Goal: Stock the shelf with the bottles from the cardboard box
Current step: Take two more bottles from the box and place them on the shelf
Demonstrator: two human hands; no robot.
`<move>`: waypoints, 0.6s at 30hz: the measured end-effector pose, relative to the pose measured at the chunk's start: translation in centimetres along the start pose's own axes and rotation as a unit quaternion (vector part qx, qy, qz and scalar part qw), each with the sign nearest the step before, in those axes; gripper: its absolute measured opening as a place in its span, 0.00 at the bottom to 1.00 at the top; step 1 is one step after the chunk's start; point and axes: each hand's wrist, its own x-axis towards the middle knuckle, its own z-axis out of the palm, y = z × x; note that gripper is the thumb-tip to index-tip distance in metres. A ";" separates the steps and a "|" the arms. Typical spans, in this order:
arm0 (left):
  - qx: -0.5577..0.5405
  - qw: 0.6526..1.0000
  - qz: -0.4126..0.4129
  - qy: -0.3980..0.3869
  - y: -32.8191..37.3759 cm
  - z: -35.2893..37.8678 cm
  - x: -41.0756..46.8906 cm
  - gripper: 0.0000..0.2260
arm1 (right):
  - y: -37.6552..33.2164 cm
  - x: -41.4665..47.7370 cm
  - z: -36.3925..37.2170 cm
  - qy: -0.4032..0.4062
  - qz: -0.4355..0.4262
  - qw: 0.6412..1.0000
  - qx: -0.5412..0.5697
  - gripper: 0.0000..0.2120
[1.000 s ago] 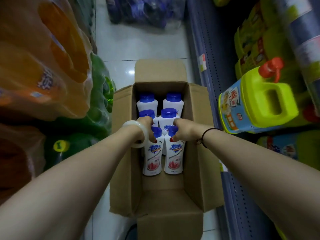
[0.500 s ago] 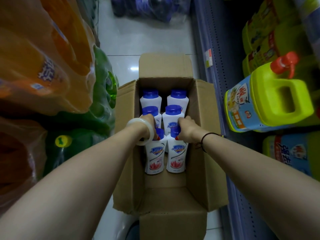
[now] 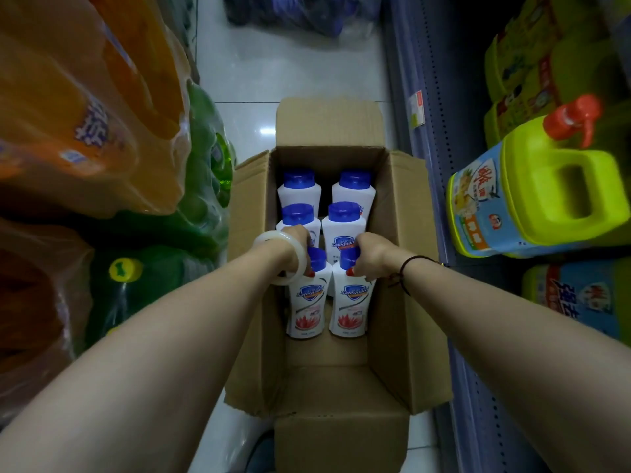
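Note:
An open cardboard box point(image 3: 403, 268) stands on the aisle floor with several white bottles with blue caps inside. My left hand point(image 3: 297, 250), with a white bangle on its wrist, grips the cap of the near left bottle point(image 3: 307, 308). My right hand point(image 3: 368, 257), with a dark cord on its wrist, grips the cap of the near right bottle point(image 3: 351, 308). Both held bottles hang upright above the box's bare near half. Behind them stand more bottles point(image 3: 343, 227) in two rows. The shelf point(image 3: 426, 165) runs along the right.
Yellow-green detergent jugs point(image 3: 532, 199) with red caps fill the right shelf. On the left hang orange packs point(image 3: 85, 107) and green packs point(image 3: 201, 186) in plastic wrap. Pale floor tiles point(image 3: 290, 56) stretch ahead to a dark bag point(image 3: 300, 11).
Both hands have stayed closed on the two near bottles and lifted them slightly. The view has shifted a little, with the box sitting lower and more central.

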 end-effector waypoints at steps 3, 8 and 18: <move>-0.049 0.999 -0.001 -0.003 -0.3 0.2 -0.5 0.21 | -0.2 -0.4 0.2 -0.005 0.000 1.000 0.008 0.20; -0.095 0.995 0.014 0.020 -0.4 0.5 -1.6 0.20 | -0.5 -1.5 0.6 0.020 -0.008 1.000 -0.010 0.20; -0.089 0.991 0.068 0.075 0.6 -3.5 -6.4 0.23 | -0.2 -6.3 -2.4 0.030 -0.031 0.993 0.114 0.20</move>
